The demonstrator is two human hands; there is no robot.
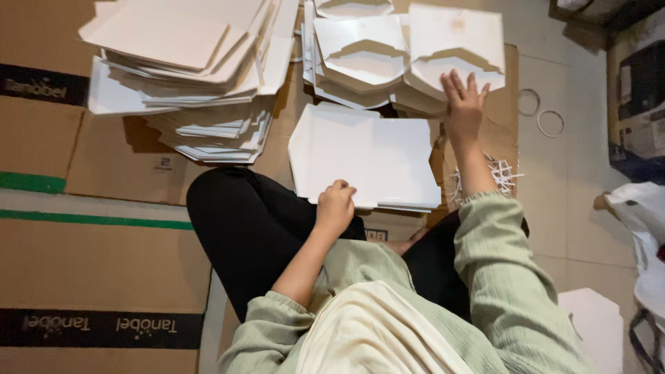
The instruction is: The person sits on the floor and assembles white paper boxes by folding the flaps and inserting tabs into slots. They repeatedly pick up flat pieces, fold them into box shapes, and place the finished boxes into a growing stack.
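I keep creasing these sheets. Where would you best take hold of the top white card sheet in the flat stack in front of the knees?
Probably by its near edge, from the person's side. The top white card sheet lies flat on its stack, and that edge overhangs the knee, where the left hand already rests. The far edge butts against the folded card pieces under the right hand, so there seems less room there.

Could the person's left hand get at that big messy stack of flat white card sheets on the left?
Probably yes. The left hand rests on the white folded card on the lap, and nothing stands between it and the stack of flat white card sheets; it would need a forward stretch.
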